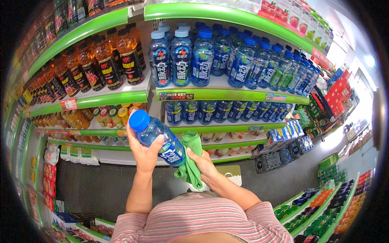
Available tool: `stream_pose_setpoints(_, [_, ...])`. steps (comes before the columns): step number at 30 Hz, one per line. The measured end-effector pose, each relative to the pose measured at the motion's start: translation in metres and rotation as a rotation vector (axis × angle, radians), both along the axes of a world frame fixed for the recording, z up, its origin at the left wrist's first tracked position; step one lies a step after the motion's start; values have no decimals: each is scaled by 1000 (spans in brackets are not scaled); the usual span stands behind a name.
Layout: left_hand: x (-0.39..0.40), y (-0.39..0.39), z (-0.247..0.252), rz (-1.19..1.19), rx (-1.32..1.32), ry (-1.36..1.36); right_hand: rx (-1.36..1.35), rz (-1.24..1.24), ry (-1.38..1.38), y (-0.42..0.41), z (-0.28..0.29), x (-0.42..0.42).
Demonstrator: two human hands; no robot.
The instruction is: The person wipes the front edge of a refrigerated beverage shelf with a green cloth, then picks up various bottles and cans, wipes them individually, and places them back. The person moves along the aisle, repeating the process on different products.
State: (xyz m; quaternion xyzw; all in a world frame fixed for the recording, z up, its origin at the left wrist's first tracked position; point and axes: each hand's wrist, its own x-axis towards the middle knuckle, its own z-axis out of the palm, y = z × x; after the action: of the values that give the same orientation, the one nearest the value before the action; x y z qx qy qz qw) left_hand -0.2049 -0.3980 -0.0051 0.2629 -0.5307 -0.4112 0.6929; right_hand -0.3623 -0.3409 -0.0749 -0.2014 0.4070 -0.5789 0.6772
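Note:
A blue-capped plastic drink bottle [162, 139] is tilted before me, its cap to the upper left. My left hand [146, 148] grips it around the upper body, just below the cap. My right hand [200, 162] holds a folded green cloth [192, 170] against the base end of the bottle. Beyond them, similar blue-capped bottles [202, 59] stand upright in rows on a shelf, beside light-capped bottles [158, 60] at that row's left end. More blue bottles [207, 112] fill the shelf below.
Orange drink bottles [104, 65] with black labels stand on the left shelf. Green shelf edges [237, 98] curve across the view. Shrink-wrapped bottle packs [270, 161] rest on the dark floor [100, 188] at right. Further drink shelves [319, 209] lie at lower right.

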Motion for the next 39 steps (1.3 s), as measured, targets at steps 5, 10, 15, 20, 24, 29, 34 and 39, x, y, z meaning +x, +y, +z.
stream_pose_setpoints(5, [-11,2,17,-32,-56,-21,-54,-92,-43,5,6,-21])
stream_pose_setpoints(10, [-46,-14,41,-98,-122,-73,-60,-161,-75,17,6,-51])
stream_pose_setpoints(15, [-110,-42,91,-178,-286,-83,-80,-220,-93,28,-6,-92])
stream_pose_setpoints(20, [-180,-99,108,-53,-523,-208,-114,-224,-75,38,-4,-143])
stream_pose_setpoints(24, [-217,-130,111,94,-538,-336,-115,-273,-63,43,-8,-181])
stream_pose_setpoints(29, [-243,-152,103,221,-516,-403,-82,-251,-58,44,-20,-217])
stream_pose_setpoints(34, [-256,-163,93,251,-415,-462,-84,-211,-81,39,-20,-235])
stream_pose_setpoints(39, [-262,-178,90,286,-406,-523,-91,-187,-82,34,-27,-247])
